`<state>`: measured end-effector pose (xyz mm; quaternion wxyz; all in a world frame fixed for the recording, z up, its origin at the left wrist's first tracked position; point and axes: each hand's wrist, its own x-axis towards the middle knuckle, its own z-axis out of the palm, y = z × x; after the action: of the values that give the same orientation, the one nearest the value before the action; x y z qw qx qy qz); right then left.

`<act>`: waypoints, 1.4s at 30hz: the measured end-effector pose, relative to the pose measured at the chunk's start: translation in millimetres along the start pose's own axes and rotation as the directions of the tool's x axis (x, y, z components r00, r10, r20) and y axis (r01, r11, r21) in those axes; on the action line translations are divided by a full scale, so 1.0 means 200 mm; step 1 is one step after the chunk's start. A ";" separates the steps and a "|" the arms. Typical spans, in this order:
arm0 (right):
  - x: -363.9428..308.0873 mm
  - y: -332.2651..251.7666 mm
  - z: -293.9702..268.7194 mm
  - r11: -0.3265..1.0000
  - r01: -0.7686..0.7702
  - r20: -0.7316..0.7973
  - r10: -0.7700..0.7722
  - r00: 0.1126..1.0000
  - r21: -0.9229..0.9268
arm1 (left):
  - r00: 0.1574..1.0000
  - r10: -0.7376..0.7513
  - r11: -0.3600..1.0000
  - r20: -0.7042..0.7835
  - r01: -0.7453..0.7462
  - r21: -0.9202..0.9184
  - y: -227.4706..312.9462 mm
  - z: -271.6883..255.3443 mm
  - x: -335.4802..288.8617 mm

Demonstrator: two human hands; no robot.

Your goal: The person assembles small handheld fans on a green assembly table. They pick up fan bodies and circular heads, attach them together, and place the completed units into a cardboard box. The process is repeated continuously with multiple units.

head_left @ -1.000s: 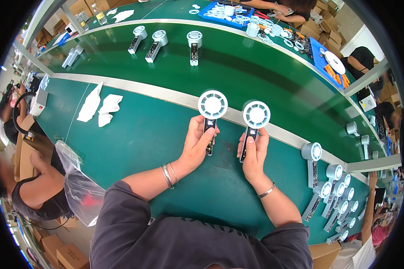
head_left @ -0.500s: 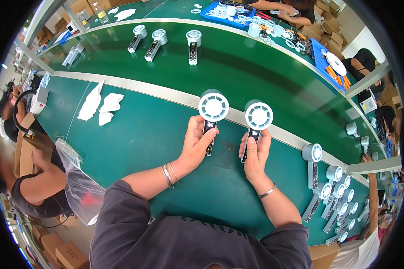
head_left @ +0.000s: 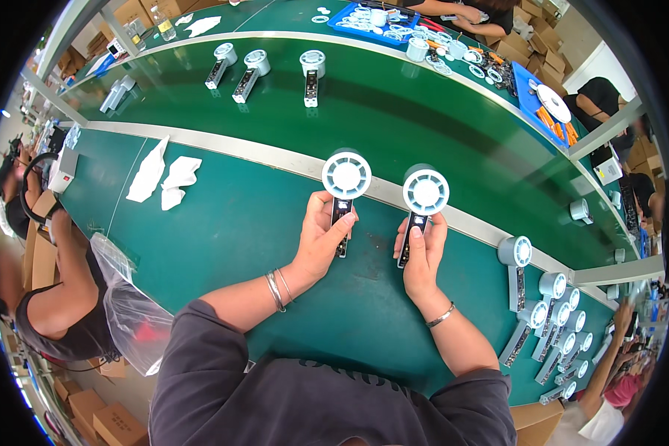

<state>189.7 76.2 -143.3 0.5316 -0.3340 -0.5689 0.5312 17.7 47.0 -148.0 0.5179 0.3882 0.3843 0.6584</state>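
My left hand [head_left: 325, 236] is closed around the handle of a handheld fan [head_left: 346, 177]. Its pale blue round head points up, and dark circuitry shows along the uncovered handle. A second fan [head_left: 426, 192] of the same kind stands upright in my right hand [head_left: 422, 256], the thumb lying on the front of its handle. Both fans are held side by side above the green table [head_left: 349, 312], heads apart. Parts of both handles are hidden by my fingers.
Several similar fans [head_left: 531, 315] lie at the table's right. Beyond a pale rail [head_left: 260, 153], a green conveyor belt [head_left: 424, 126] carries more fans [head_left: 311, 74]. White cloths [head_left: 178, 178] lie at left. Co-workers sit around, one near a clear plastic bag [head_left: 130, 312].
Both fans in my hands have shifted slightly left. Those on the belt's far side have slid a little left. At right, a co-worker's arm has drawn back from the belt, where one fan is gone.
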 end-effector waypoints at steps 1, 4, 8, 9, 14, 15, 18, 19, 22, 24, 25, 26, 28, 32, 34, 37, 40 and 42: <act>0.00 0.00 0.00 1.000 -0.002 0.000 0.002 1.000 0.003 | 1.000 0.000 1.000 0.003 0.000 0.003 0.00 0.00 0.00; 0.00 0.00 0.00 1.000 -0.004 0.001 0.004 1.000 0.018 | 1.000 0.002 1.000 -0.002 -0.002 -0.018 -0.01 0.00 0.00; -0.01 0.02 -0.01 0.999 -0.001 0.010 0.001 1.000 0.035 | 1.000 0.000 1.000 -0.001 0.000 -0.018 0.00 0.01 0.00; -0.01 0.02 -0.01 0.999 -0.001 0.013 0.001 1.000 0.035 | 1.000 -0.002 1.000 0.001 0.002 -0.014 0.00 0.00 0.00; 0.00 0.01 -0.01 0.999 -0.029 -0.007 0.030 1.000 0.029 | 1.000 -0.005 1.000 0.002 0.005 -0.012 -0.01 0.00 0.01; 0.00 0.01 -0.01 0.999 -0.033 -0.014 0.034 0.999 0.030 | 1.000 -0.009 1.000 -0.001 0.009 -0.010 -0.01 0.01 0.01; 0.00 0.01 -0.01 1.000 -0.023 -0.002 0.023 1.000 -0.001 | 1.000 -0.012 1.000 -0.004 0.012 -0.005 -0.01 0.00 0.00; 0.00 0.01 -0.01 1.000 -0.020 -0.004 0.020 1.000 0.002 | 1.000 -0.013 1.000 -0.002 0.013 -0.005 -0.01 0.00 0.00; 0.00 0.01 -0.01 1.000 -0.015 -0.009 0.015 1.000 0.007 | 1.000 -0.002 1.000 -0.004 0.002 0.002 0.00 0.01 0.00; 0.00 0.02 -0.01 1.000 -0.015 -0.010 0.015 1.000 0.006 | 1.000 -0.005 1.000 0.005 0.005 -0.011 0.00 0.01 0.00; 0.00 0.01 -0.01 1.000 -0.013 -0.010 0.013 1.000 0.010 | 1.000 -0.005 1.000 0.007 0.005 -0.017 0.00 0.00 0.00; 0.00 0.01 -0.01 1.000 -0.011 -0.009 0.011 1.000 0.013 | 1.000 -0.005 1.000 0.005 0.005 -0.017 0.00 0.00 0.00; 0.00 0.01 0.00 1.000 -0.008 -0.009 0.008 1.000 0.014 | 1.000 -0.007 1.000 0.001 0.007 -0.017 0.00 0.01 0.00; 0.00 0.01 0.00 1.000 -0.009 -0.013 0.009 1.000 0.010 | 1.000 0.007 1.000 0.006 -0.007 -0.008 0.00 0.01 0.00; -0.01 0.01 0.00 1.000 -0.011 -0.015 0.011 1.000 0.009 | 1.000 0.014 1.000 0.008 -0.014 -0.005 0.00 0.01 0.00; -0.01 0.00 0.00 1.000 -0.012 -0.016 0.013 1.000 0.006 | 1.000 0.001 1.000 0.007 -0.001 -0.002 0.00 0.01 0.00; 0.00 0.01 -0.01 1.000 -0.012 -0.019 0.012 1.000 0.007 | 1.000 0.004 1.000 0.006 -0.004 -0.007 -0.01 0.01 0.00; 0.00 0.01 -0.01 1.000 -0.014 -0.021 0.015 1.000 0.012 | 1.000 -0.005 1.000 -0.001 0.005 -0.008 -0.01 0.02 0.00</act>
<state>191.9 76.4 -145.1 0.5356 -0.3407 -0.5578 0.5348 21.5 47.6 -148.9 0.5209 0.3848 0.3827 0.6589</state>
